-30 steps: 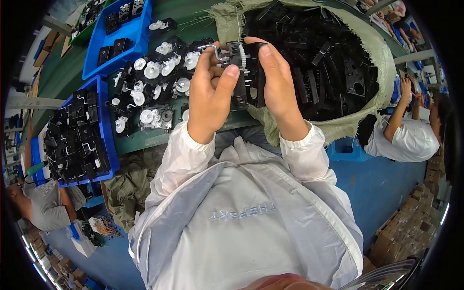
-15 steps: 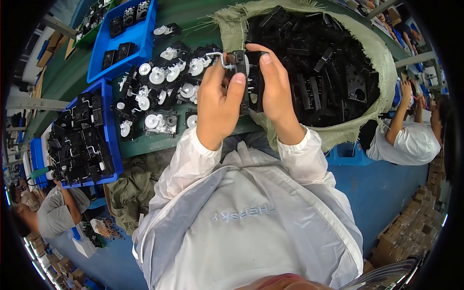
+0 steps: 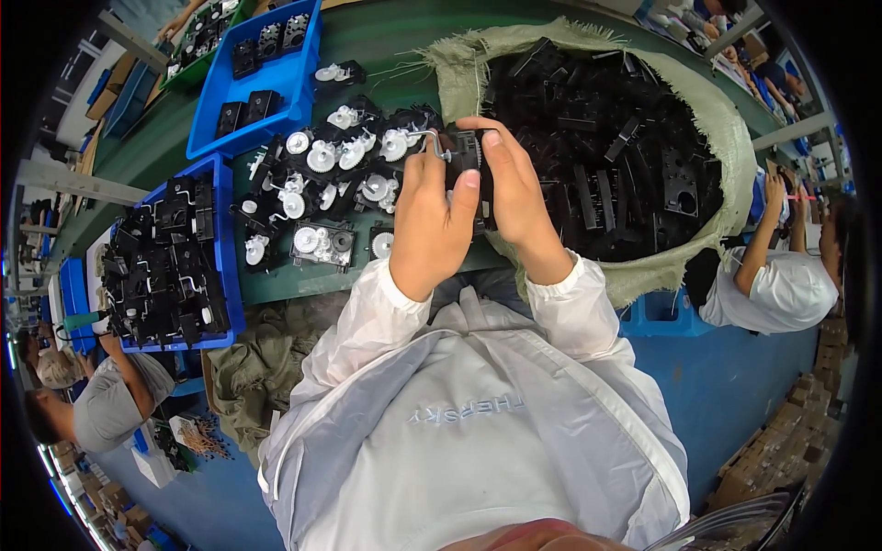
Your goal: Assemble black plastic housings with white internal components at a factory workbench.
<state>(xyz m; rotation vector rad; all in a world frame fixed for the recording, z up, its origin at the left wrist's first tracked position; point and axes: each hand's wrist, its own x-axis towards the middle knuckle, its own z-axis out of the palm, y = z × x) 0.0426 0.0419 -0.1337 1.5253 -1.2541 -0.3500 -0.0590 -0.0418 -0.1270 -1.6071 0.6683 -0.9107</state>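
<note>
Over the table's front edge, my left hand (image 3: pixel 434 225) and my right hand (image 3: pixel 522 193) grip a black plastic gear housing (image 3: pixel 467 150) between them. A bent metal crank rod (image 3: pixel 428 135) sticks out of its left side, and the edge of a white gear shows at its right part. My left thumb presses on its near side, while my right fingers wrap its far right side. Much of the housing is hidden by my fingers. Just left of my hands, several black mechanisms with white gears (image 3: pixel 351 151) lie on the green table (image 3: pixel 386 55).
Right of my hands stands a woven sack (image 3: pixel 735 138) filled with black plastic parts (image 3: pixel 597 147). A blue bin (image 3: pixel 228 266) at left holds several finished-looking black units; another blue bin (image 3: pixel 262 83) stands farther back. Co-workers sit at both sides, one in a white top (image 3: pixel 776 285).
The black cover in my right hand, apart from the geared half before, now sits closer against it. My hands have come together, and the whole view has shifted slightly.
</note>
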